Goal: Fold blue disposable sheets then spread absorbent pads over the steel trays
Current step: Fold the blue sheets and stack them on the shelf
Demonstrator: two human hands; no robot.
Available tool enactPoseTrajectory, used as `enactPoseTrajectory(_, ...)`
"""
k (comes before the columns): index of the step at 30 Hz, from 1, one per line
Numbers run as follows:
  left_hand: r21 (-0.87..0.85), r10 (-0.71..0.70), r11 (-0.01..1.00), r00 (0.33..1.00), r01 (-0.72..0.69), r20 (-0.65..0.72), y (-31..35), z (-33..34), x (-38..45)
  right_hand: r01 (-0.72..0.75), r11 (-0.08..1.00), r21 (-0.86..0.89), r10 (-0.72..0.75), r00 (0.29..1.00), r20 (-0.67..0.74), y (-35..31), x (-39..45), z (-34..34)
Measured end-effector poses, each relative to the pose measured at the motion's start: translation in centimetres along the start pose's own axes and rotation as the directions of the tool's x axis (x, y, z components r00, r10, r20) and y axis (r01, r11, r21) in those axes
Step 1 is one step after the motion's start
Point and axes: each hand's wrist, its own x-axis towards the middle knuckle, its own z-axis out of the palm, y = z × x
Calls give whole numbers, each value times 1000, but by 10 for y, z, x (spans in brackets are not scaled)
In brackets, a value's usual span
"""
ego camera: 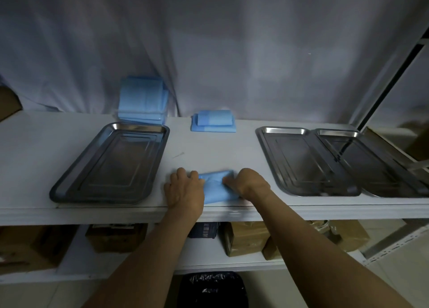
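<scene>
Both hands work at the shelf's near edge: the left hand has its fingers curled over one end of a small blue sheet, and the right hand pinches the other end, pressing a fold flat. At 12 o'clock sit two folded sheets; at 11 a taller stack waits. The left tray and two right trays lie bare, so the pad-spreading seems wholly undone.
</scene>
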Motion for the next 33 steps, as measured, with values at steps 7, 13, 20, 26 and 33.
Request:
enactPoseTrajectory(7,11,32,999,999,-32,-36,-3,2,-5,-22,989,146,13,998,63,-7,-4,2)
enactPoseTrajectory(13,-193,-23,981,996,7,-81,-8,-3,-2,22,749,662,-96,992,76,-10,-9,-3)
enactPoseTrajectory(20,-894,-198,100,889,438,413,3,-29,35,139,516,845,-104,990,-99,-16,8,-16)
enactPoseTrajectory(26,-924,-154,26,915,382,374,13,-31,67,158,494,855,-50,987,-154,-26,36,-17)
enactPoseTrajectory(33,-945,-104,18,941,326,322,27,-43,134,193,459,867,80,963,-257,-48,110,-36)
